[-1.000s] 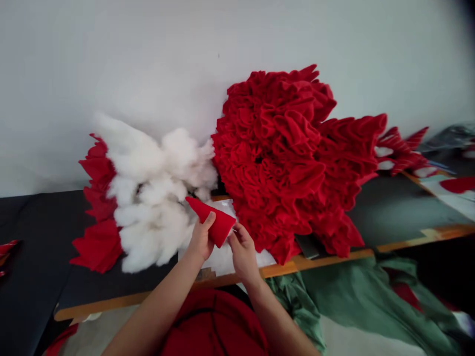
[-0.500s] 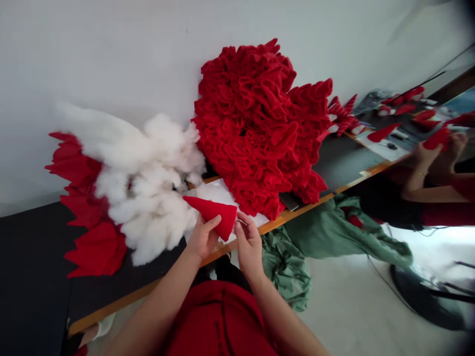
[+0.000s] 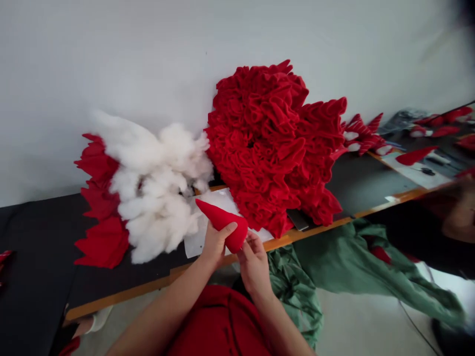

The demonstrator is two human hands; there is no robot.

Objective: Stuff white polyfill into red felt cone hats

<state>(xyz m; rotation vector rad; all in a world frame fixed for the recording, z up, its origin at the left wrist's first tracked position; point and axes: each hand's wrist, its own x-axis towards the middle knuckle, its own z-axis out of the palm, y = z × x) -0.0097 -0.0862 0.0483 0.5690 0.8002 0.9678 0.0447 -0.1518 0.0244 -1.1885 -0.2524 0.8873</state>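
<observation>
A red felt cone point(image 3: 222, 226) lies across my left hand point(image 3: 217, 244), its tip pointing up and to the left. My left fingers wrap its side. My right hand point(image 3: 254, 264) pinches the wide open end, and the inside of the cone is hidden. Both hands are over the table's front edge, next to a white plastic sheet point(image 3: 196, 242). Loose white stuffing point(image 3: 156, 193) is heaped just left of the hands, and a large pile of red felt cones point(image 3: 267, 143) rises just beyond them.
Flat red felt pieces point(image 3: 102, 212) lie left of the stuffing on the black tabletop point(image 3: 37, 237), which has an orange edge and stands against a white wall. Green cloth point(image 3: 293, 296) hangs below the edge. A second table point(image 3: 415, 168) with red cones and a blurred person's arm point(image 3: 460, 212) are at right.
The view has swung and settled, and the co-worker's hands at right have left view. The cone has turned in my hands, its tip rising from left toward upper left.
</observation>
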